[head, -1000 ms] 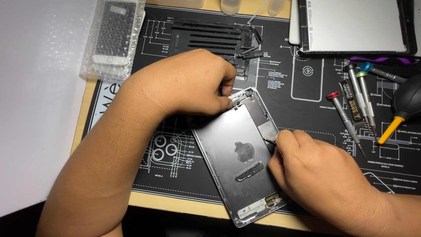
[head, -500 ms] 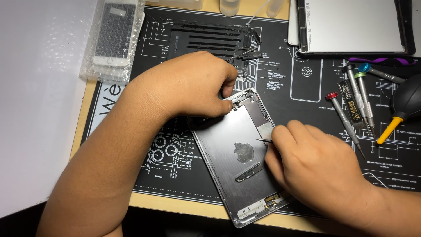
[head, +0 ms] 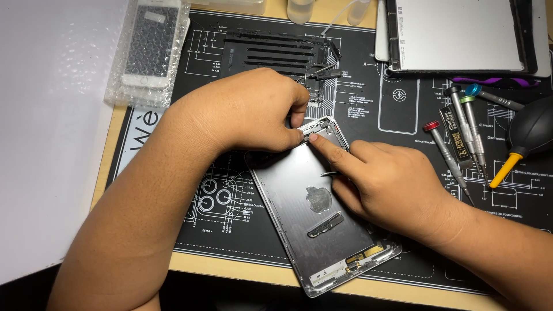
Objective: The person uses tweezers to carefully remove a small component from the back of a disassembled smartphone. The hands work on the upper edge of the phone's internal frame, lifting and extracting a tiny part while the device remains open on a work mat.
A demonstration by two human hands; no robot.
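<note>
Phone shell [head: 322, 224] lies tilted on black mat [head: 230, 230], near mat's front edge. Left hand [head: 247, 112] pinches shell's top corner, fingers closed. Right hand [head: 391, 178] curled, forefinger pressing same corner. Screwdrivers [head: 461, 138] right of shell.

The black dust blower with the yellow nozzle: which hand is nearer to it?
Right. The right hand lies on the phone housing, a short way left of the dust blower. The left hand is farther left, at the housing's top corner.
</note>
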